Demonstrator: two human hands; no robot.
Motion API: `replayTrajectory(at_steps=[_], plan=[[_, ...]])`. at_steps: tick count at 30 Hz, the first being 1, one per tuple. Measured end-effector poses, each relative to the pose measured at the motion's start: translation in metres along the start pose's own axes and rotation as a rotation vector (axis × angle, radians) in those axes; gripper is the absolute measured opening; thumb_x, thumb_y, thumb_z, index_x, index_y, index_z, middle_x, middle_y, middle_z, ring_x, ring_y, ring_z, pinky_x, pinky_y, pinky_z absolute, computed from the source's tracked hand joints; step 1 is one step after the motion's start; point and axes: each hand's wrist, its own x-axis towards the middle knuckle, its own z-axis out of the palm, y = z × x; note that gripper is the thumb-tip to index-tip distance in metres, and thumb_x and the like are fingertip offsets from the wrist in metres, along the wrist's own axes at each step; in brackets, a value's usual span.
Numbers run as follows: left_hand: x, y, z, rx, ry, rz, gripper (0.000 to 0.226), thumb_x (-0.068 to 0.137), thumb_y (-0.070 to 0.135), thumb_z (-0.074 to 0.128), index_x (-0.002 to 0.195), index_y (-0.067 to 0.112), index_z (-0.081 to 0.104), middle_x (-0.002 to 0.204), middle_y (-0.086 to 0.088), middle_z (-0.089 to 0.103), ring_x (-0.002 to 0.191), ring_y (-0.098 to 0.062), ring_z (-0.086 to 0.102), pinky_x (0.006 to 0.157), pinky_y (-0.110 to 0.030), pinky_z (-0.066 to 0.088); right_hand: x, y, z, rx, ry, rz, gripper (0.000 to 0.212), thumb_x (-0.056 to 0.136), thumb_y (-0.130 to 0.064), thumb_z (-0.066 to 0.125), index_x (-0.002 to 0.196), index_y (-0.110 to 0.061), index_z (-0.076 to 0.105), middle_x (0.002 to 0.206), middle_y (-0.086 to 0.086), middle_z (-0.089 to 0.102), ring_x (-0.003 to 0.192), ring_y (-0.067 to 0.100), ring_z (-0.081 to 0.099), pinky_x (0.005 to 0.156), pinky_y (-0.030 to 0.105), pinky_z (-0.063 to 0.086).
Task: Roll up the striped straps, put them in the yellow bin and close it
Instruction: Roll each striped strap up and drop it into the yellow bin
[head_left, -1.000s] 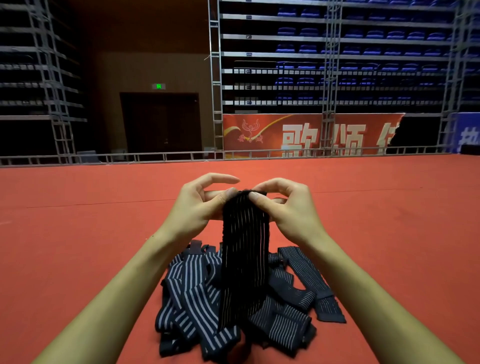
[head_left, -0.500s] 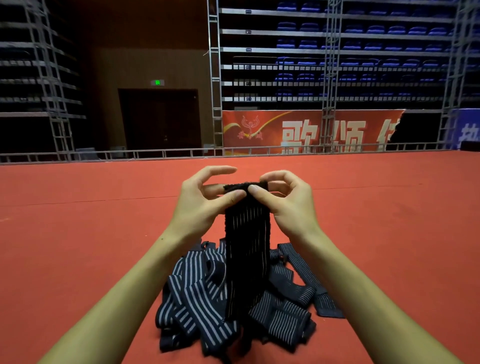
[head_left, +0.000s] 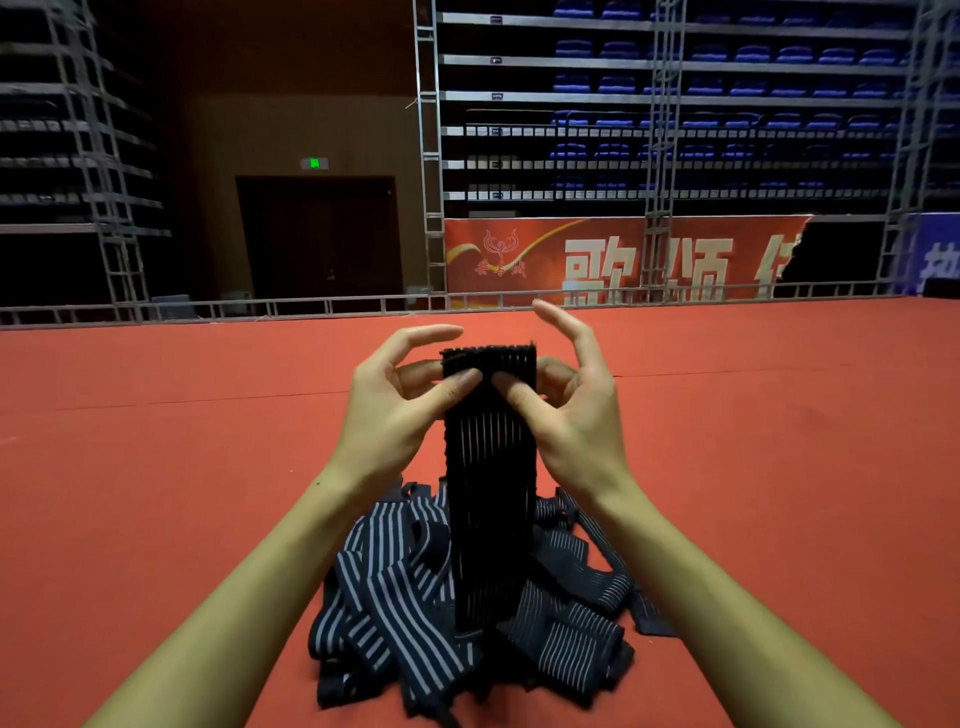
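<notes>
Pinching strap top edge with both thumbs, left hand and right hand level; strap hangs straight down to pile

Both hands raised over red carpeted floor. Left hand and right hand pinch top end of a dark pinstriped elastic strap, thumbs on near face; strap hangs straight down. Below it, heap of navy white-striped straps. Far: metal truss rail, red banner, blue seats.
</notes>
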Motion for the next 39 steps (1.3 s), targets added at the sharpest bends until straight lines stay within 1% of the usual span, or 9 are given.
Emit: replayTrajectory(at_steps=[7, 12, 16, 20, 23, 25, 30, 34, 39], plan=[[-0.028, -0.031, 0.002, -0.047, 0.015, -0.068, 0.058, 0.09, 0.004, 0.081, 0.142, 0.016, 0.058, 0.101, -0.015, 0.083, 0.098, -0.033, 0.081, 0.091, -0.046, 0.066, 0.015, -0.005, -0.001, -0.037, -0.012, -0.033, 0.068, 0.097, -0.002, 0.077, 0.153, -0.025, 0.046, 0.1, 0.013, 0.082, 0.096, 0.03, 0.08, 0.087, 0.061, 0.063], [-0.013, -0.025, 0.004, 0.007, 0.043, 0.029, 0.056, 0.092, 0.007, 0.081, 0.142, 0.02, 0.06, 0.097, -0.013, 0.083, 0.094, -0.031, 0.082, 0.086, -0.046, 0.067, 0.008, 0.01, -0.004, -0.024, -0.035, 0.064, 0.069, 0.101, -0.005, 0.073, 0.157, -0.025, 0.039, 0.105, 0.01, 0.083, 0.097, 0.027, 0.081, 0.088, 0.048, 0.065], [-0.013, -0.026, 0.0, 0.066, 0.023, 0.007, 0.057, 0.094, 0.012, 0.081, 0.145, 0.024, 0.057, 0.092, -0.014, 0.083, 0.089, -0.032, 0.082, 0.084, -0.051, 0.067, -0.008, 0.02, -0.01, -0.037, -0.046, 0.116, 0.076, 0.103, -0.011, 0.072, 0.164, -0.028, 0.031, 0.104, 0.009, 0.083, 0.095, 0.027, 0.081, 0.088, 0.044, 0.065], [-0.013, -0.032, -0.004, 0.091, 0.031, -0.039, 0.048, 0.095, 0.025, 0.078, 0.139, 0.02, 0.061, 0.095, -0.012, 0.083, 0.093, -0.03, 0.082, 0.086, -0.055, 0.066, -0.01, 0.023, -0.013, -0.097, -0.04, 0.073, 0.06, 0.102, -0.008, 0.073, 0.155, -0.019, 0.049, 0.105, 0.005, 0.083, 0.1, 0.02, 0.081, 0.089, 0.036, 0.064], [-0.009, -0.03, -0.009, 0.134, 0.065, -0.005, 0.039, 0.094, 0.017, 0.08, 0.131, 0.017, 0.068, 0.101, -0.009, 0.083, 0.095, -0.022, 0.082, 0.078, -0.039, 0.066, -0.012, 0.026, -0.012, -0.121, -0.073, 0.113, 0.045, 0.1, -0.007, 0.075, 0.141, -0.018, 0.061, 0.103, 0.003, 0.084, 0.099, 0.02, 0.081, 0.091, 0.048, 0.065], [-0.007, -0.03, -0.011, 0.171, 0.032, 0.02, 0.034, 0.094, 0.009, 0.08, 0.125, 0.014, 0.07, 0.108, -0.007, 0.082, 0.098, -0.02, 0.081, 0.076, -0.033, 0.065, -0.012, 0.023, -0.013, -0.113, -0.078, 0.113, 0.04, 0.101, -0.009, 0.074, 0.137, -0.022, 0.064, 0.103, 0.004, 0.083, 0.097, 0.021, 0.08, 0.089, 0.047, 0.066], [-0.011, -0.029, -0.011, 0.192, -0.024, -0.011, 0.026, 0.096, 0.009, 0.078, 0.119, 0.01, 0.069, 0.102, -0.01, 0.083, 0.096, -0.025, 0.082, 0.077, -0.041, 0.067, -0.004, 0.019, -0.018, -0.252, -0.058, -0.069, 0.016, 0.102, -0.007, 0.073, 0.112, -0.019, 0.075, 0.098, -0.005, 0.077, 0.086, 0.015, 0.072, 0.075, 0.046, 0.06], [-0.012, -0.023, -0.01, 0.097, -0.015, -0.044, 0.026, 0.094, 0.016, 0.077, 0.117, 0.005, 0.069, 0.1, -0.014, 0.083, 0.094, -0.032, 0.082, 0.076, -0.048, 0.068, -0.001, 0.018, -0.021, -0.226, -0.03, -0.021, 0.036, 0.095, -0.007, 0.081, 0.127, -0.019, 0.069, 0.099, -0.003, 0.08, 0.091, 0.016, 0.077, 0.082, 0.038, 0.064], [-0.014, -0.017, -0.008, 0.049, -0.012, -0.097, 0.023, 0.097, 0.013, 0.074, 0.117, 0.003, 0.07, 0.095, -0.018, 0.082, 0.086, -0.034, 0.082, 0.068, -0.04, 0.067, 0.0, 0.022, -0.025, -0.398, -0.065, -0.211, 0.015, 0.092, -0.004, 0.082, 0.103, -0.013, 0.082, 0.097, -0.006, 0.08, 0.083, 0.016, 0.075, 0.074, 0.044, 0.061]])
